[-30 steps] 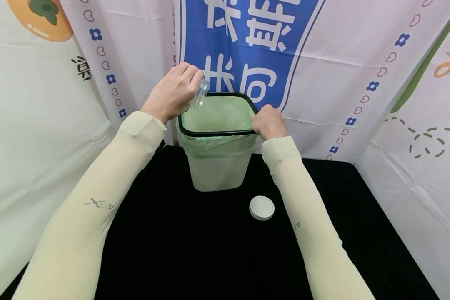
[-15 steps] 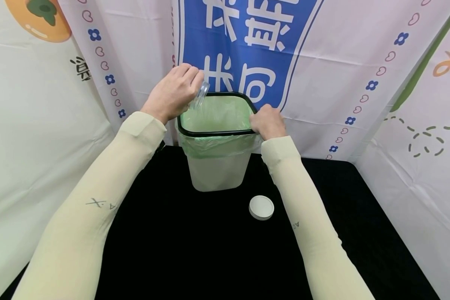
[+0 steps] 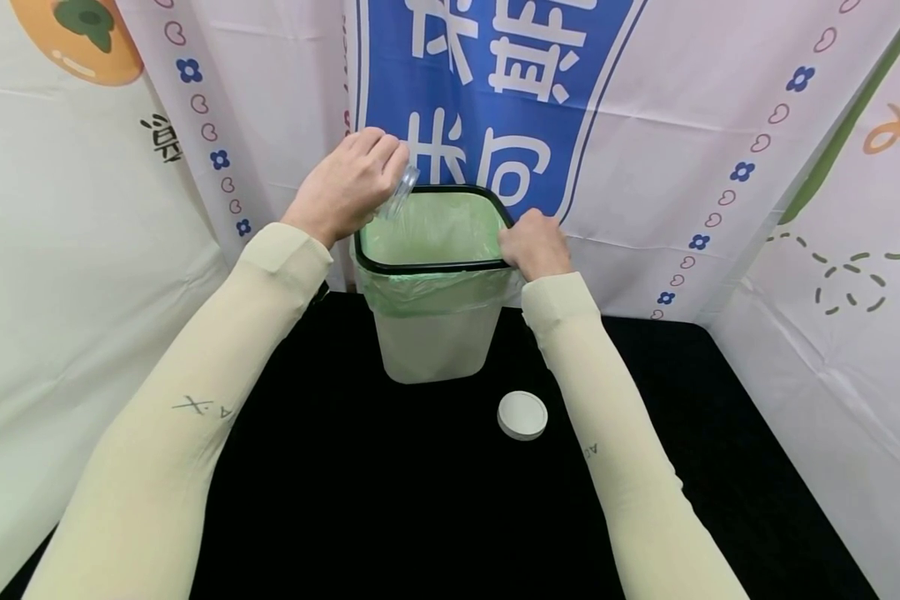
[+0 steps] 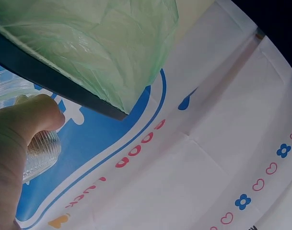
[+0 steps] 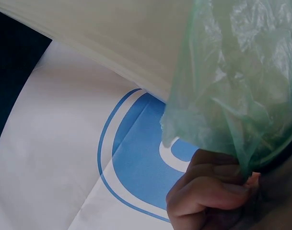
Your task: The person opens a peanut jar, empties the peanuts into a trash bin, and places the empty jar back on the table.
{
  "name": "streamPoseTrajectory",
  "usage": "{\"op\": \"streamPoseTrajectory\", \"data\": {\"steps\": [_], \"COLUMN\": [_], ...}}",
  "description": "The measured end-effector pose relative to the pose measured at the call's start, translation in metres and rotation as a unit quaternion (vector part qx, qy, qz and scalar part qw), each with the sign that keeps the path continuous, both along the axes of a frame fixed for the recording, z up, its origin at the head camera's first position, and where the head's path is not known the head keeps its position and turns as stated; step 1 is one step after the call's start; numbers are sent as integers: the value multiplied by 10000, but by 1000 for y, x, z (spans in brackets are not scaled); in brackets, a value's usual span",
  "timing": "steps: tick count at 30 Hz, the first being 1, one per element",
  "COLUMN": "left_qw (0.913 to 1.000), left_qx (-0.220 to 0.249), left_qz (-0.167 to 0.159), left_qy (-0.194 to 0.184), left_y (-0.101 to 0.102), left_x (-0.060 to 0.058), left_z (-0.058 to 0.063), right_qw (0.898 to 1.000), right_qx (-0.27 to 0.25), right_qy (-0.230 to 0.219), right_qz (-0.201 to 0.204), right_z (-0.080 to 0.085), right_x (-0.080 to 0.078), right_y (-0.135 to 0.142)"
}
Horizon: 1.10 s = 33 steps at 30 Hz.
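My left hand point(image 3: 352, 179) grips a clear jar point(image 3: 402, 192), tipped so its mouth faces the trash can over the left side of the rim. In the left wrist view the jar's ribbed glass point(image 4: 46, 152) shows past the thumb, with something pale brown seen through it. The trash can point(image 3: 438, 342) is whitish, with a black rim point(image 3: 435, 267) and a green plastic bag point(image 3: 450, 229) lining it and folded over the outside. My right hand point(image 3: 537, 244) holds the rim at the right, its fingers point(image 5: 208, 191) curled at the bag's edge. Most of the jar's body is hidden behind the left hand.
A round white lid point(image 3: 522, 414) lies on the black table point(image 3: 360, 475), in front of the can and left of my right forearm. Right behind the can hangs a printed cloth point(image 3: 645, 150) with a blue panel. White cloth walls point(image 3: 67, 250) enclose both sides.
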<state>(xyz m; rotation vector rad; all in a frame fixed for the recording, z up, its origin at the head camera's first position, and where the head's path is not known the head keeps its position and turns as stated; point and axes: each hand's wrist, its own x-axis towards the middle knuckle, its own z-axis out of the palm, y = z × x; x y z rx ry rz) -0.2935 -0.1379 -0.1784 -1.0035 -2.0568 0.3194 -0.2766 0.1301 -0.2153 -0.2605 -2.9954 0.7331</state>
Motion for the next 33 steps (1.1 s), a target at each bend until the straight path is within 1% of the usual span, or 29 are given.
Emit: {"op": "streamPoseTrajectory", "data": {"steps": [4, 20, 33], "left_qw": [9999, 9991, 9968], "left_qx": [-68, -310, -610], "left_qz": [1, 35, 53], "left_qy": [102, 301, 518], "left_y": [1, 1, 6], "left_x": [-1, -1, 2], "left_z": [0, 0, 1], "right_qw": [10000, 10000, 10000], "right_qx": [-13, -2, -9], "right_qy": [-23, 20, -56], "right_qz": [-16, 16, -4], "right_z": [0, 0, 0], "right_x": [0, -1, -1], "right_y": [0, 0, 1]}}
